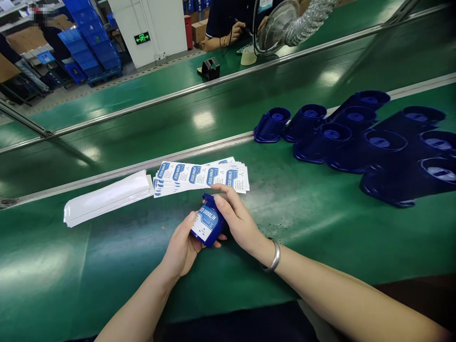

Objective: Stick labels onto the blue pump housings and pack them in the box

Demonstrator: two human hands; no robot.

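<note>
Over the desk (121,270), fingers of the left hand (182,244) pinch a deep-blue housing (213,236) from side and underneath; right hand (242,227): thumb on upper edge, pinch unclear. Lipped end points toward label sheets (201,175); long axis roughly fore-and-aft. Blue-and-white sticker (206,222) reads "-5000L/H", start partly hidden. Housing smooth-looking. Rightward: cup-shaped blue parts (356,154).

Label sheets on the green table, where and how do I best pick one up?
I'd take one of the label sheets at the right end, coming from the right with a light pinch. They lie flat but fan unevenly there, so an edge should be easier to catch. The left end sits close beside the white paper stack, leaving less room.
</note>
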